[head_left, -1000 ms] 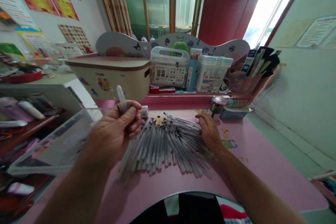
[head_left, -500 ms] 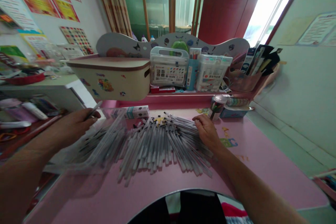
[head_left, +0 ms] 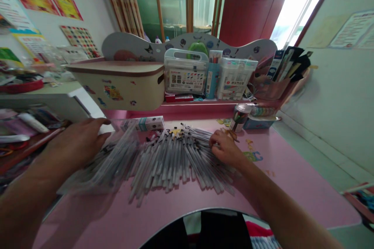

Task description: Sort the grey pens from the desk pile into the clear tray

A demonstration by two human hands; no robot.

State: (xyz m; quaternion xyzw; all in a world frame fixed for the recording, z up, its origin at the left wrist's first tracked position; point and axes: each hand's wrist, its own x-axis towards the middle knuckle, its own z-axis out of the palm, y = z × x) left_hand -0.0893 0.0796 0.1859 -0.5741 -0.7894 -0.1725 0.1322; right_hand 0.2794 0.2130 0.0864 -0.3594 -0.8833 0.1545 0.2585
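A fan of several translucent pens with dark tips lies on the pink table. To its left stands a clear plastic box with more pens inside. My left hand is over the box's far left side, thumb and index finger apart, with no pen visible in it. At the right side of the fan, my right hand has curled fingers pinched at the pens. A dark, thin tip pokes out behind its knuckles. The hand partly covers the pens under it.
Behind the pens are a small white carton and, on a shelf, a lidded cream bin, a clear carry case and a marker box. A can and a blue box stand at the back right.
The pen that my left hand held has left its fingers, and that hand has come lower over the box. My right hand has shifted slightly left, its fingers curling more at the pens.
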